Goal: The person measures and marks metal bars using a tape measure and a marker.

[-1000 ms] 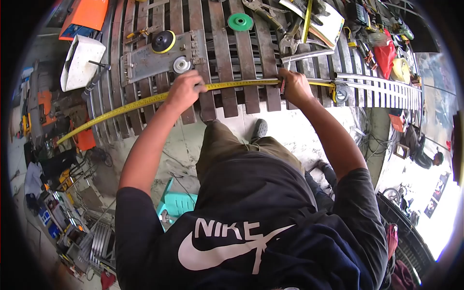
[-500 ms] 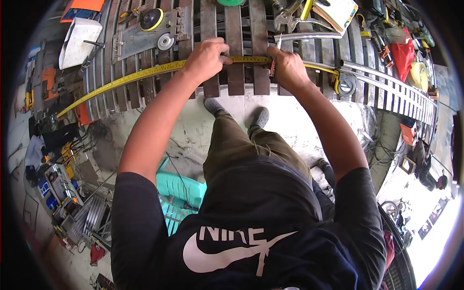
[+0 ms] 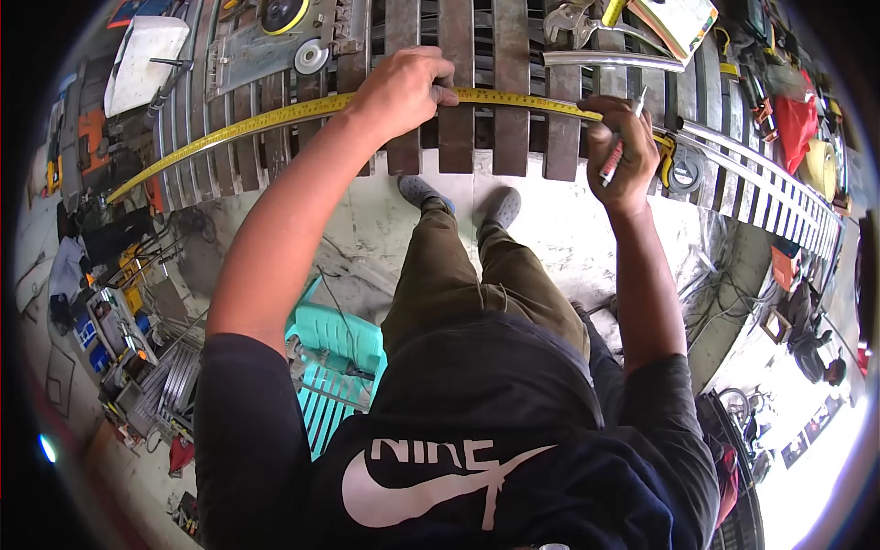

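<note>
Your left hand [image 3: 403,84] pinches the measuring tape [image 3: 513,98] above the slatted surface [image 3: 511,148]. Your right hand [image 3: 631,165], fingers curled, holds a pen [image 3: 612,161].

The tape [image 3: 509,98] between the hands is yellow with little black marks. The pen [image 3: 612,161] in the right hand [image 3: 632,163] is white and red. Past the left hand [image 3: 410,84], a round disc [image 3: 280,13] is black with a yellow edge. Below both hands, the shirt [image 3: 431,449] is black with white letters.
</note>
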{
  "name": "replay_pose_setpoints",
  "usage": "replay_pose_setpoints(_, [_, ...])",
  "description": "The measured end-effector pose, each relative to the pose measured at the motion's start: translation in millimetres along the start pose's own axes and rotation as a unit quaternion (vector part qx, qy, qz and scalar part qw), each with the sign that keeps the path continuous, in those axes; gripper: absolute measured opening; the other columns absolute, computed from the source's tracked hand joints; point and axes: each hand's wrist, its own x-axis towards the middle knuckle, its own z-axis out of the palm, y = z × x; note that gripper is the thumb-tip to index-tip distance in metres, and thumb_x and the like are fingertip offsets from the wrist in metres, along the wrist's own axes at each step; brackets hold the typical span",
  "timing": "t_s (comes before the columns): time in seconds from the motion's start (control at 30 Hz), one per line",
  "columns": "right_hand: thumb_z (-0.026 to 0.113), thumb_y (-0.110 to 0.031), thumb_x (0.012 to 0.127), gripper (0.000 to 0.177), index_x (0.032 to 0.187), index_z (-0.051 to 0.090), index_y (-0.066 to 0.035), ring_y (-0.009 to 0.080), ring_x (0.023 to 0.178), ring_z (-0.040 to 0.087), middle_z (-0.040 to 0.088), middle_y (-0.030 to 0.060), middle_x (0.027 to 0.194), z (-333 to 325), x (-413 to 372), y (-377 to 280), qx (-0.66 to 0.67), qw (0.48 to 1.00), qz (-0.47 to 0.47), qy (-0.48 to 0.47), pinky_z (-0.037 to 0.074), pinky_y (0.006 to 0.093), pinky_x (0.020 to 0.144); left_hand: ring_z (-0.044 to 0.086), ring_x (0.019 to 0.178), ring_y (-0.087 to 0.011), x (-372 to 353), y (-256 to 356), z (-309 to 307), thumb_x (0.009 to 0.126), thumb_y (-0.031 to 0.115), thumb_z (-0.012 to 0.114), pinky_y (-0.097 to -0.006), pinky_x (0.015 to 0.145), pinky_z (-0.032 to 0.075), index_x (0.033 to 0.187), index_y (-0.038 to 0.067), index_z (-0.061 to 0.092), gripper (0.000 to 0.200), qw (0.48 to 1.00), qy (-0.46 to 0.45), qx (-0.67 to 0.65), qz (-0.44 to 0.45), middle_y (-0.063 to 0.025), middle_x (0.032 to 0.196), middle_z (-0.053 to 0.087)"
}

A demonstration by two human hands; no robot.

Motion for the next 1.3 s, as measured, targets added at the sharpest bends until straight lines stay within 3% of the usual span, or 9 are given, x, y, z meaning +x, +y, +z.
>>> replay_pose_setpoints(0.2, [0.049, -0.056, 0.113, 0.059, 0.120, 0.067, 0.000, 0.0309, 0.084, 0.066, 0.071, 0.0131, 0.095, -8, -22, -5, 0.062, 0.993, 0.101, 0.005, 0.053, 0.0426, 0.081, 0.067, 0.097, -0.0407, 3, 0, 0, 0.083, 0.005, 0.086, -0.0494, 0.083, 0.054, 0.090, -0.001, 0.072, 0.017, 1.000, -0.002, 0.011, -0.015, -0.0152, 0.094, 0.068])
replay_pose_setpoints(0.3, [0.050, -0.055, 0.113, 0.060, 0.128, 0.063, 0.002, 0.0311, 0.089, 0.065, 0.067, 0.0127, 0.092, -16, -25, -6, 0.037, 0.993, 0.107, -0.016, 0.051, 0.0436, 0.086, 0.067, 0.097, -0.0412, 4, -1, 1, 0.083, 0.005, 0.086, -0.0498, 0.084, 0.054, 0.090, -0.001, 0.071, 0.018, 1.000, 0.001, 0.011, -0.002, -0.0152, 0.096, 0.068])
replay_pose_setpoints(0.47, [0.056, -0.037, 0.111, 0.036, 0.113, 0.066, -0.002, 0.0356, 0.088, 0.061, 0.067, 0.0139, 0.094, -25, -20, -13, 0.007, 0.996, 0.074, -0.056, 0.046, 0.0472, 0.092, 0.066, 0.104, -0.0400, 4, 3, -3, 0.083, 0.010, 0.088, -0.0507, 0.088, 0.053, 0.087, -0.001, 0.069, 0.022, 1.000, -0.016, 0.021, -0.006, -0.0151, 0.096, 0.068])
replay_pose_setpoints(0.6, [0.057, -0.038, 0.111, 0.036, 0.113, 0.068, -0.004, 0.0344, 0.086, 0.061, 0.067, 0.0123, 0.094, -25, -24, -18, 0.018, 0.997, 0.050, -0.053, 0.045, 0.0471, 0.091, 0.066, 0.104, -0.0400, 5, 0, -2, 0.083, 0.011, 0.088, -0.0509, 0.088, 0.053, 0.087, -0.001, 0.069, 0.023, 1.000, -0.021, 0.020, 0.000, -0.0148, 0.096, 0.067])
replay_pose_setpoints(0.73, [0.056, -0.049, 0.108, 0.046, 0.119, 0.071, -0.006, 0.0347, 0.095, 0.059, 0.064, 0.0117, 0.094, -24, -31, -25, 0.003, 0.992, 0.024, -0.123, 0.042, 0.0487, 0.092, 0.065, 0.105, -0.0398, 4, 0, -1, 0.083, 0.011, 0.088, -0.0509, 0.088, 0.053, 0.086, -0.001, 0.068, 0.024, 1.000, -0.020, 0.023, 0.000, -0.0147, 0.096, 0.067])
replay_pose_setpoints(0.83, [0.063, -0.037, 0.105, 0.034, 0.120, 0.072, -0.008, 0.0343, 0.098, 0.059, 0.064, 0.0124, 0.103, -14, -32, -33, -0.005, 0.989, 0.001, -0.147, 0.043, 0.0488, 0.092, 0.065, 0.106, -0.0397, 4, 2, -1, 0.083, 0.010, 0.088, -0.0510, 0.088, 0.053, 0.086, -0.001, 0.067, 0.024, 0.999, -0.019, 0.029, -0.003, -0.0147, 0.097, 0.067])
replay_pose_setpoints(0.9, [0.074, -0.021, 0.097, 0.027, 0.121, 0.069, -0.009, 0.0331, 0.097, 0.062, 0.067, 0.0112, 0.102, -1, -29, -44, 0.000, 0.991, 0.003, -0.133, 0.045, 0.0471, 0.090, 0.065, 0.106, -0.0395, 3, 3, -1, 0.083, 0.010, 0.088, -0.0511, 0.089, 0.054, 0.086, -0.001, 0.067, 0.024, 0.999, -0.021, 0.033, -0.008, -0.0146, 0.097, 0.067])
replay_pose_setpoints(1.07, [0.082, -0.013, 0.089, 0.035, 0.121, 0.068, -0.009, 0.0318, 0.101, 0.066, 0.072, 0.0101, 0.111, 19, -27, -47, 0.007, 0.989, -0.030, -0.143, 0.049, 0.0444, 0.091, 0.066, 0.107, -0.0392, 4, 0, 1, 0.083, 0.011, 0.089, -0.0514, 0.090, 0.054, 0.085, -0.001, 0.068, 0.023, 0.999, -0.018, 0.038, -0.015, -0.0144, 0.097, 0.069])
replay_pose_setpoints(1.3, [0.080, -0.002, 0.085, 0.031, 0.115, 0.071, -0.005, 0.0334, 0.093, 0.073, 0.074, 0.0127, 0.103, 21, -30, -25, 0.096, 0.989, 0.014, -0.114, 0.058, 0.0426, 0.081, 0.067, 0.106, -0.0386, 5, 11, -6, 0.083, 0.011, 0.088, -0.0505, 0.090, 0.055, 0.085, 0.001, 0.071, 0.020, 0.997, -0.026, 0.065, -0.019, -0.0137, 0.096, 0.071])
